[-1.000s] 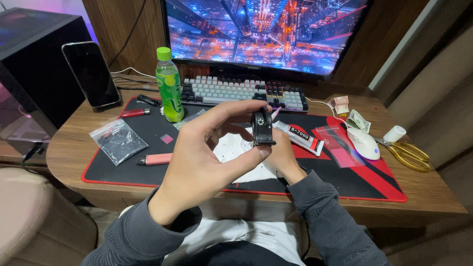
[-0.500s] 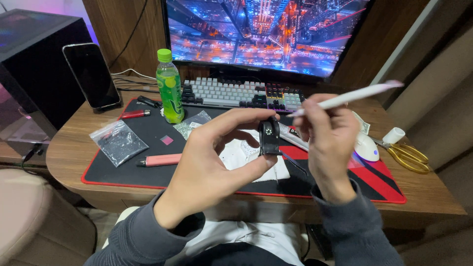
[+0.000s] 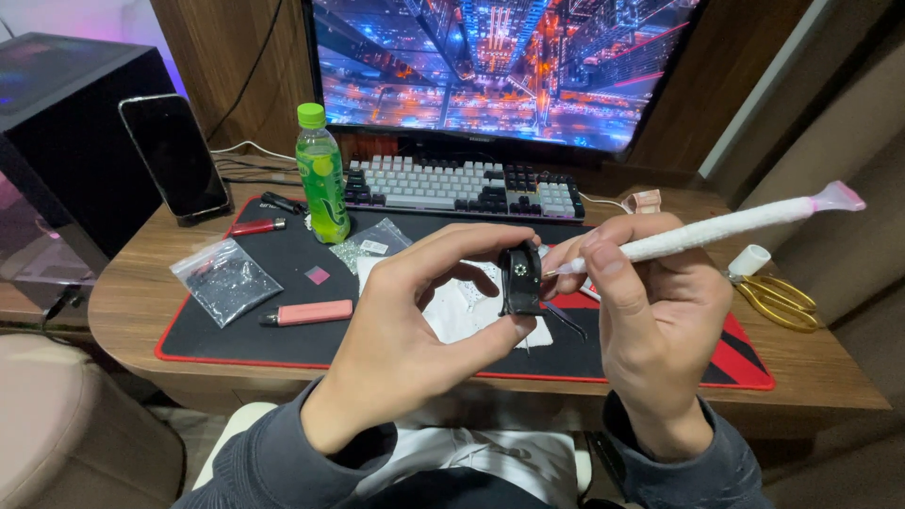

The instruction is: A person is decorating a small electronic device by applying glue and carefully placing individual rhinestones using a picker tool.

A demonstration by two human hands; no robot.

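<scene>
the head view is filled at the top by a wide monitor (image 3: 500, 66) showing a night city, behind a wooden desk (image 3: 132, 292) on which a black desk mat with a red edge (image 3: 236, 330) is spread. a dark speaker box (image 3: 57, 141) is seen at the far left, with a black phone (image 3: 174, 155) propped upright beside it. a grey and black keyboard (image 3: 462, 188) is laid along the mat's far edge, and a green bottle (image 3: 321, 174) is stood just left of it. the left hand (image 3: 415, 330) is raised above the mat, its thumb and fingers closed around a small black case-like part (image 3: 520, 278) that is held upright at the middle of the view. the right hand (image 3: 650, 311) is closed on a white pen-like tool (image 3: 716, 228), whose thin tip is brought to the part's side. a clear bag of glittery bits (image 3: 222, 278), a pink bar-shaped thing (image 3: 306, 312), a red lighter (image 3: 253, 227) and gold scissors (image 3: 778, 300) are left lying on the desk.
</scene>
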